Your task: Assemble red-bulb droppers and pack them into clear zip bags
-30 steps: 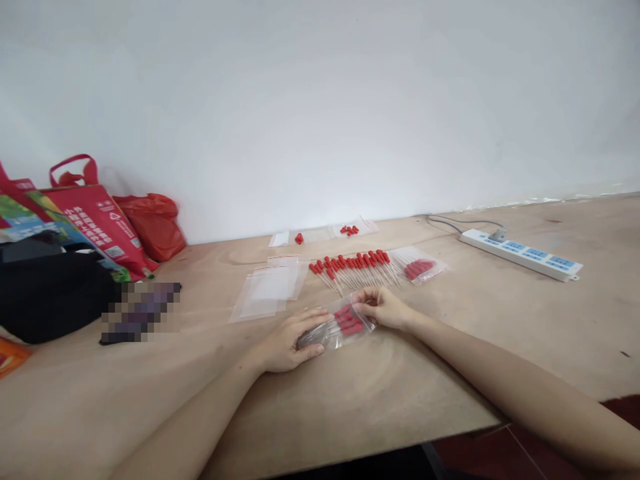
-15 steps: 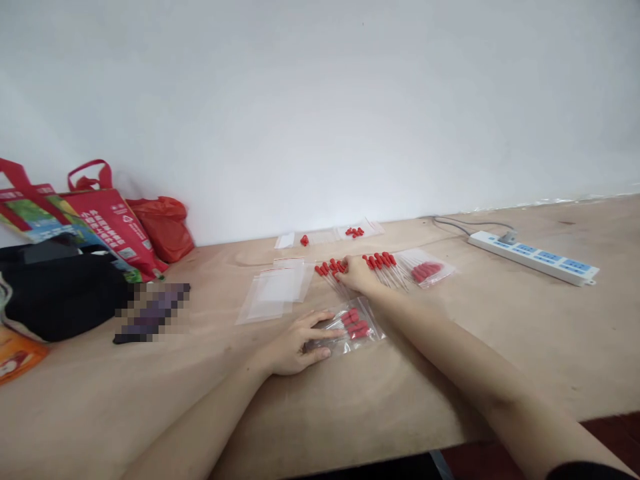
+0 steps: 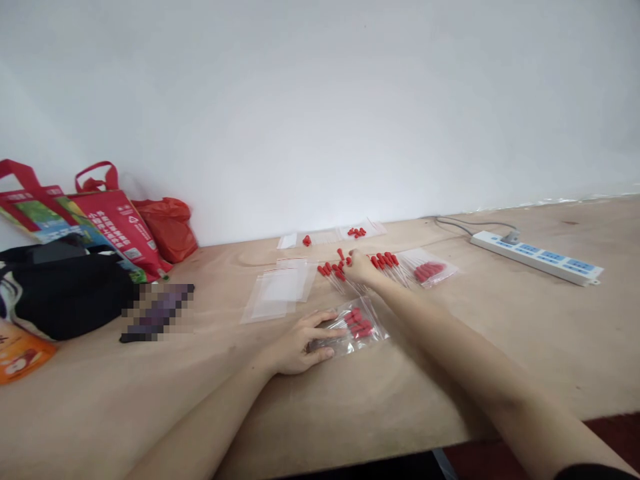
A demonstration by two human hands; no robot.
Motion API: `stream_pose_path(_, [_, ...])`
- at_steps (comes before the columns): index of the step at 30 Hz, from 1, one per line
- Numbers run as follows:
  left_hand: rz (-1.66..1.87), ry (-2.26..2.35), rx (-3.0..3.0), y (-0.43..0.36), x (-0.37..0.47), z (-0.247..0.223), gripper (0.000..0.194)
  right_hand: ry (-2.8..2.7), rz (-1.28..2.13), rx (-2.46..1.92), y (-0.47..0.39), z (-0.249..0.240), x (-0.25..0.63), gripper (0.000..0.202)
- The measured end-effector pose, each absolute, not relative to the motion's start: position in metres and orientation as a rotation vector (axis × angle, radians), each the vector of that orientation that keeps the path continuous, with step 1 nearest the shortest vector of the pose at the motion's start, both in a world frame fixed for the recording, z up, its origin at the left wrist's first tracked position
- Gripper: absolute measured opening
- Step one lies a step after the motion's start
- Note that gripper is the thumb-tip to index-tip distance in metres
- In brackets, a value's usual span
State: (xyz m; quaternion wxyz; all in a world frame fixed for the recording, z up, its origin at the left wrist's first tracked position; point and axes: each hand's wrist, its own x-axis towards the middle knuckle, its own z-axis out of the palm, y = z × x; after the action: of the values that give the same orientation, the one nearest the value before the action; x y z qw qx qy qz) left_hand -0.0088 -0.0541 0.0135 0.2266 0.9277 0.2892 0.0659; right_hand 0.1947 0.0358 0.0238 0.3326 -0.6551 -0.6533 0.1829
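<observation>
My left hand (image 3: 303,341) lies on the table with its fingers spread, resting on the end of a clear zip bag (image 3: 375,330). Inside that bag are several droppers with red bulbs (image 3: 359,323). Farther out, my right hand (image 3: 363,270) has its fingers pinched together among a row of loose droppers; a red-bulbed dropper (image 3: 341,254) sticks up at its fingertips, its stem mostly hidden. Loose droppers lie on both sides of that hand, one group (image 3: 385,260) to its right. Flat clear zip bags (image 3: 280,290) overlap to the left.
A filled bag of droppers (image 3: 429,270) lies right of the row. Red bulbs (image 3: 357,233) rest on bags near the wall. A white power strip (image 3: 537,257) stands at right. Red shopping bags (image 3: 117,227), a black bag (image 3: 70,293) and an orange packet (image 3: 23,353) are at left.
My right hand has shifted slightly, and a red-bulbed dropper now stands out above the row at its fingertips. My left hand stays on the bag. The view has turned slightly left.
</observation>
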Motion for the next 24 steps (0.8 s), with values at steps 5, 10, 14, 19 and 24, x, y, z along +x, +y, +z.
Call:
stream_pose_path(5, [0.183,0.834,2.544,-0.055,-0.008,0.016,0.042,-1.507,0.634,-1.502,-0.001,0.014,0.239,0.064])
stream_pose_path(10, [0.186,0.839,2.549,-0.056,-0.006,0.016,0.043,-1.278,0.958,-1.308,-0.035,-0.002,0.256,0.082])
stream_pose_path(14, [0.201,0.836,2.566,-0.055,-0.007,0.015,0.042,-1.147,1.069,-1.242,-0.044,-0.003,0.245,0.079])
stream_pose_path(19, [0.225,0.834,2.557,-0.055,-0.008,0.014,0.042,-1.136,1.163,-1.236,-0.048,-0.006,0.237,0.067])
stream_pose_path(24, [0.237,0.840,2.545,-0.056,-0.006,0.016,0.042,-1.083,1.210,-1.169,-0.049,-0.013,0.236,0.053])
